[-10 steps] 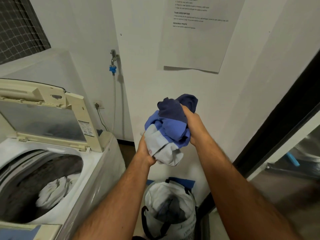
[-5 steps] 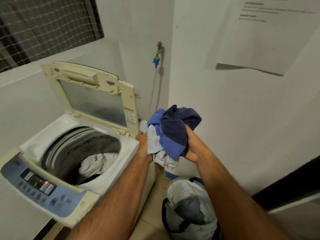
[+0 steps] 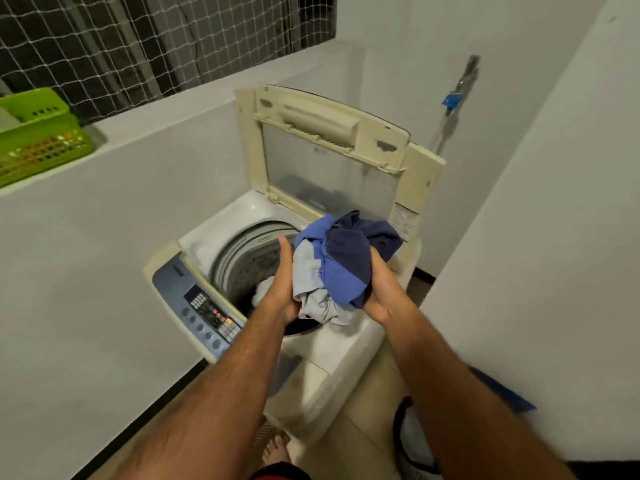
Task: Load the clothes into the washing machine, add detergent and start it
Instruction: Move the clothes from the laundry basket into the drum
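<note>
two hands, left hand (image 3: 285, 282) and right hand (image 3: 382, 289), press a bundle of blue clothes (image 3: 341, 261) between them above the washing machine (image 3: 332, 355) drum, lid up. we judge loading underway; next, we lower and let go. fingers hidden behind cloth; no detergent visible.

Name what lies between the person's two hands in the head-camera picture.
A bundle of clothes, dark blue, lighter blue and pale grey, fills the gap. The left hand and right hand press it from either side above the washing machine's open drum.
</note>
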A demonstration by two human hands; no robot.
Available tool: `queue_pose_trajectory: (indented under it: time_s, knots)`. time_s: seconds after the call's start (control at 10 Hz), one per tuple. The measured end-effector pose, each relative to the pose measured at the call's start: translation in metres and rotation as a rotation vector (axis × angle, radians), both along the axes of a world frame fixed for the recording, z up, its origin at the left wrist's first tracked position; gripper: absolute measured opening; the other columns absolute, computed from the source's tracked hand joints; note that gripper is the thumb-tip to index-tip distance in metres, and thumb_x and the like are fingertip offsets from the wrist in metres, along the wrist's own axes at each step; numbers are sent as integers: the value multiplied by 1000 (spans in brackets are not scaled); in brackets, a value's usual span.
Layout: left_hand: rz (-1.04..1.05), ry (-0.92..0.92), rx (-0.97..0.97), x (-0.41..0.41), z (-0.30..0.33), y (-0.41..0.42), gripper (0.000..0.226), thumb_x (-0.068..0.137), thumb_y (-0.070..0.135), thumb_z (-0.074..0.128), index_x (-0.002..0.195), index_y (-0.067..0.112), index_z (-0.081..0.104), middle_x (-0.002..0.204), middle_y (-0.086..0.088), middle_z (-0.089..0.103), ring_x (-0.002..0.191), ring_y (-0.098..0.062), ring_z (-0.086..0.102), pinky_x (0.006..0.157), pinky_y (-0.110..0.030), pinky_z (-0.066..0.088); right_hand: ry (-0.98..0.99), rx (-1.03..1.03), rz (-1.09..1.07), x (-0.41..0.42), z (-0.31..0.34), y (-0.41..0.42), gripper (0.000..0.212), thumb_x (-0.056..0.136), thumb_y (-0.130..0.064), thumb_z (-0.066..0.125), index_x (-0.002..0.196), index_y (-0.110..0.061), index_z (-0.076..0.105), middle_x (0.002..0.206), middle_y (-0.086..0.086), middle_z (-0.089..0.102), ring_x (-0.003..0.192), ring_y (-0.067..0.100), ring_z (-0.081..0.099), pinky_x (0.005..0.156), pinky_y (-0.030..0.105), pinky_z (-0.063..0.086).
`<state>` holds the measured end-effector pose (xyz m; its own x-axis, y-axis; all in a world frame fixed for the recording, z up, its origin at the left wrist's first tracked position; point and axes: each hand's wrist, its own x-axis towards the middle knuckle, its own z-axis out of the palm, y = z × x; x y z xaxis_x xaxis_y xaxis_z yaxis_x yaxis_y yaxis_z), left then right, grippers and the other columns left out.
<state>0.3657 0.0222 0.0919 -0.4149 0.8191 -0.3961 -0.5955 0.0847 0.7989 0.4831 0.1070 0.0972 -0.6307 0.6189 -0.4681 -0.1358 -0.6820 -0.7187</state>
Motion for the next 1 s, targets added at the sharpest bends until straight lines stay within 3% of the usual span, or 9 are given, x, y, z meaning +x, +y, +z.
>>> queue_pose_trajectory:
  time_s: [0.1,0.2,0.3,0.4,0.6,0.7,0.8,0.9,1.0]
  knots:
    - [-91,88,-91,-50,-6,-13,75,84,75,22,130,27,57,125,-8,65,115,-29,61,101,-46,46,-19,-14,-32,-41,-12,-11,23,103,-33,43,103,-19,62,93,4,68,82,16,64,68,29,52]
    - [-179,81,-127,-84,-17,-17,73,82,71,39,135,23,54,126,-10,64,115,-28,61,100,-44,48,-27,14,3,-76,-32,-16,31,101,-37,47,121,-17,61,106,8,69,93,19,66,79,33,52]
    - [-114,90,-227,-108,-29,-21,65,90,63,41,127,13,56,110,-7,68,100,-24,66,77,-32,57,-124,17,75,-115,-50,-28,25,102,-35,49,104,-17,65,99,4,71,98,24,67,88,36,51]
    - [-114,50,-301,-130,-46,-26,71,89,68,37,133,14,51,129,-8,59,121,-29,56,92,-40,49,-271,-24,126,-141,-68,-30,25,106,-21,36,116,-10,56,115,4,61,125,29,51,91,34,45]
    - [-45,25,-377,-168,-69,-35,68,95,63,29,137,12,46,132,-9,54,128,-32,48,93,-38,43,-171,108,99,-186,-102,-40,67,74,-33,73,133,-6,57,127,16,65,114,31,64,97,48,53]
    - [28,117,-488,-193,-85,-36,70,93,66,30,132,12,53,124,-8,61,113,-30,59,89,-40,50,-309,114,-34,-214,-128,-40,91,52,-42,82,132,-6,56,123,16,67,108,33,67,93,53,54]
    - [29,101,-501,-212,-103,-31,72,92,69,25,121,14,62,106,-8,71,91,-20,68,71,-30,57,-403,100,-136,-226,-141,-38,76,66,-23,85,132,-4,52,125,19,64,108,34,66,91,51,55]
    - [-28,148,-538,-214,-100,-24,70,94,66,23,122,13,60,115,-9,66,93,-16,63,77,-30,52,-532,37,-220,-227,-164,-29,73,73,-12,83,136,-2,47,127,20,62,110,37,63,93,50,54]
    - [-28,214,-585,-216,-103,-12,65,94,66,26,131,20,53,118,-7,60,96,-21,60,79,-35,52,-644,-23,-302,-227,-176,-11,84,74,-19,84,142,-2,39,139,19,53,122,39,55,102,49,47]
